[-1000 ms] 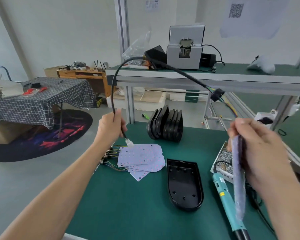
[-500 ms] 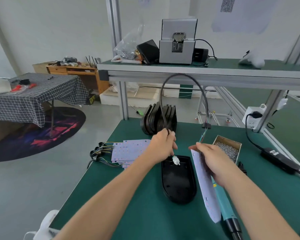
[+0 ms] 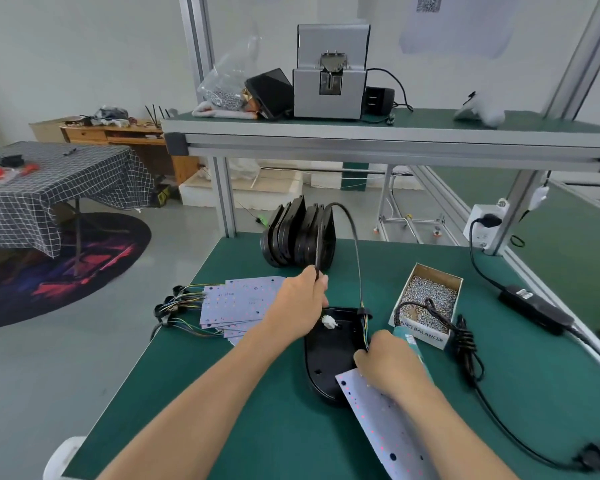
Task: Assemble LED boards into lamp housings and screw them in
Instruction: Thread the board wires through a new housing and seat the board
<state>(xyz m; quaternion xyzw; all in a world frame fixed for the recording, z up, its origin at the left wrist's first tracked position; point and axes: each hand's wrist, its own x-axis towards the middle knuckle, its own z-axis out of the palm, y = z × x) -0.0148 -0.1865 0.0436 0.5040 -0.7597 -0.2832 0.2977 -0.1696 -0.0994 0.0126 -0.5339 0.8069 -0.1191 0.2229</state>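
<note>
Plenty is tucked out of sight here: the right hand point(image 3: 387, 363) covers the top end of the pale lilac LED board point(image 3: 385, 424), and that board's lower end runs off the bottom edge of the frame. The teal electric screwdriver point(image 3: 407, 339) shows only a sliver at two o'clock of the right hand, the rest hidden behind the knuckles. The left hand's point(image 3: 300, 306) fingertips are hidden from this side too.

Both forearms reach in from six o'clock, angled toward the middle of the green bench mat point(image 3: 222, 393). The left hand sits knuckles-up over the twelve o'clock end of the glossy black oval lamp housing point(image 3: 323, 355), fingers curled round the black cable point(image 3: 347, 230), which loops up and over and comes down to the housing's rim. A small white connector point(image 3: 328, 321) pokes out below that fist, just above the housing's floor.

The right hand bends down, fingers pinching the board's upper edge beside the housing's right rim; the board lies tilted across the housing's lower right corner.

At nine o'clock of the housing lies a fanned stack of LED boards point(image 3: 243, 303) with coloured wires. At twelve o'clock stands a row of black housings point(image 3: 298, 237); at two o'clock, a cardboard box of screws point(image 3: 430, 299).
</note>
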